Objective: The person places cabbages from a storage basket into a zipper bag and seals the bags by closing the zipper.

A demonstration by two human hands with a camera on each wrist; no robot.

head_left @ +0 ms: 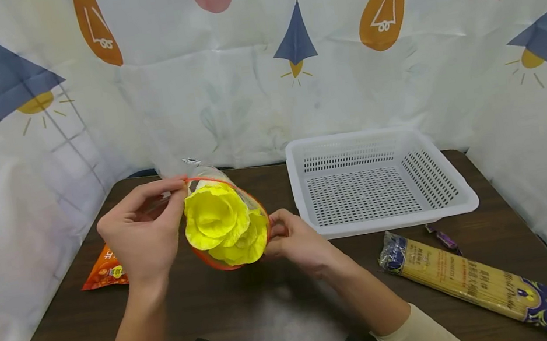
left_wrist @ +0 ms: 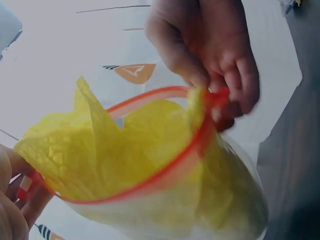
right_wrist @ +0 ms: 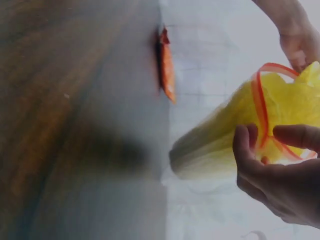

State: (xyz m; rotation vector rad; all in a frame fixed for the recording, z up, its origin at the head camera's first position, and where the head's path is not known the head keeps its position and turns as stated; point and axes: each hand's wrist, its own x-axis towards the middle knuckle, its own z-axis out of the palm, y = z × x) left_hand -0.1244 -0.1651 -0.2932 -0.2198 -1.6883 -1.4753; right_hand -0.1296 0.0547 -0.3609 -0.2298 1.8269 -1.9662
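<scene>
A clear zip bag point(head_left: 208, 170) with a red-orange rim is held above the table, its mouth spread wide. Inside it sit yellow crepe-paper flowers point(head_left: 216, 214), some petals rising past the rim in the left wrist view. My left hand point(head_left: 146, 228) pinches the rim's upper left edge between thumb and fingers. At the opposite side, lower down, my right hand point(head_left: 301, 244) pinches the rim too, also visible in the right wrist view. The bag's lower end tapers away towards the back.
Behind and to the right stands a white perforated basket point(head_left: 464, 202). A long packet of dry noodles point(head_left: 470, 276) lies in front of it, beside a small purple wrapped piece point(head_left: 445, 240). An orange snack packet point(head_left: 105, 270) lies left, partly behind my left arm. Printed curtains surround the dark table point(head_left: 272, 336).
</scene>
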